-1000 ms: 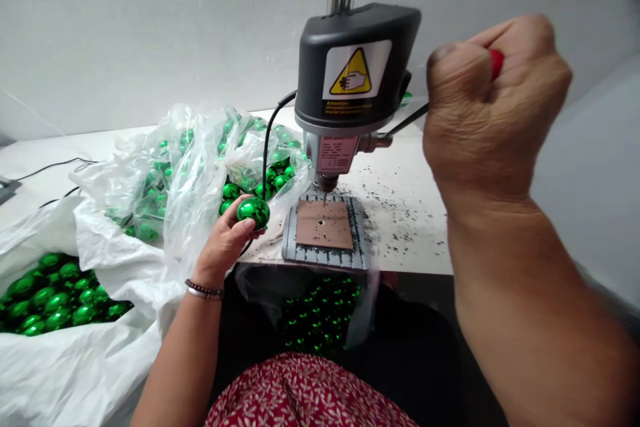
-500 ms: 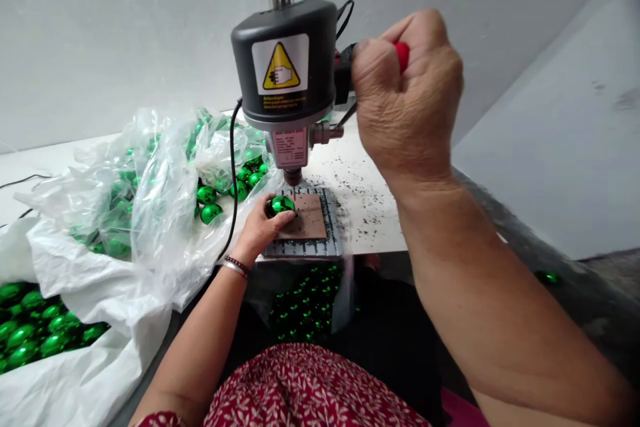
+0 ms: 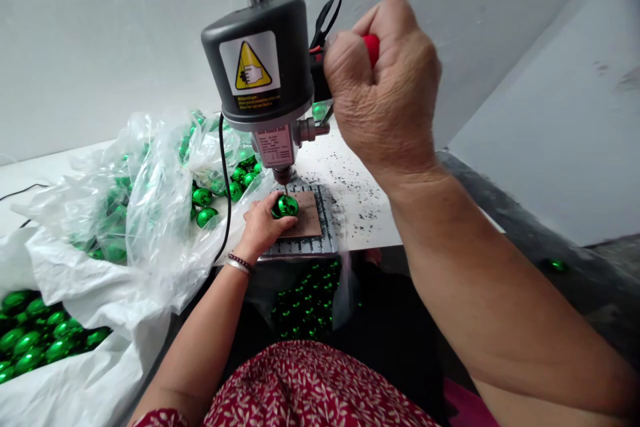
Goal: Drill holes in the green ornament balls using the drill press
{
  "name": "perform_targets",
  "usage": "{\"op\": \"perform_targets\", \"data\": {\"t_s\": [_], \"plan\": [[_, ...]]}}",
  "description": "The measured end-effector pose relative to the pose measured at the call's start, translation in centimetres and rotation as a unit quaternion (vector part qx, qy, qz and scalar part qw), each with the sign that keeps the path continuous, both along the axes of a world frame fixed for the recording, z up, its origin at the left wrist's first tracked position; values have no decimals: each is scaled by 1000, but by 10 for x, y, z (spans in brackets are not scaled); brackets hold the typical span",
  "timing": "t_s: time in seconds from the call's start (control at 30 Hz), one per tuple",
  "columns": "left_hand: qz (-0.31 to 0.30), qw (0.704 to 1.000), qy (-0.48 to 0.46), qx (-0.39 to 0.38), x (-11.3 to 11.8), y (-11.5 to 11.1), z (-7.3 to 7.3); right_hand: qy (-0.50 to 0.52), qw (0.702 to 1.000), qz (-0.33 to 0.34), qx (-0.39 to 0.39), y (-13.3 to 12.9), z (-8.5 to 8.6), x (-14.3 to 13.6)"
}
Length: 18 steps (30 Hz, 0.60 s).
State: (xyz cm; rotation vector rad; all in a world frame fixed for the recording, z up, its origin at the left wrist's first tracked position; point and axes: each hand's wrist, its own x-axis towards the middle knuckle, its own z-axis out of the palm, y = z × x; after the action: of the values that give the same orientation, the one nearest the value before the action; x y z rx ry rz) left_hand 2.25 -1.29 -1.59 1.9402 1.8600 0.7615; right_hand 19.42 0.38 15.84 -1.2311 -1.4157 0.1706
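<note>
The left hand [image 3: 261, 225] has brought its pinched ball [image 3: 289, 205] beneath the drill [image 3: 260, 110], seemingly aligned; the right hand [image 3: 393, 93] clenches the drill's red knob [image 3: 371, 50].

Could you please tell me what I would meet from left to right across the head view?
White sack, left hand with a green ball, right hand around a red knob, lone green ball.

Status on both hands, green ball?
Left hand gripping green ball beneath drill bit, over brown board. Right hand closed on red knob. Nothing seen between bit and ball; left fingers close by.
</note>
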Motion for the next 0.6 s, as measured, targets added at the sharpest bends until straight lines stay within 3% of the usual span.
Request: {"op": "perform_targets", "data": {"t_s": [0.13,0.4,0.6], "plan": [[-6,999,42,-21,5,-2,5,-1,1000,-1,0,-2,-1,-2],[-32,987,-151,-44,1,-2,-7,4,1000,-16,10,-1,-2,-1],[-16,988,-150,-41,6,-2,-10,11,999,-19,27,-4,-6,-1]]}}
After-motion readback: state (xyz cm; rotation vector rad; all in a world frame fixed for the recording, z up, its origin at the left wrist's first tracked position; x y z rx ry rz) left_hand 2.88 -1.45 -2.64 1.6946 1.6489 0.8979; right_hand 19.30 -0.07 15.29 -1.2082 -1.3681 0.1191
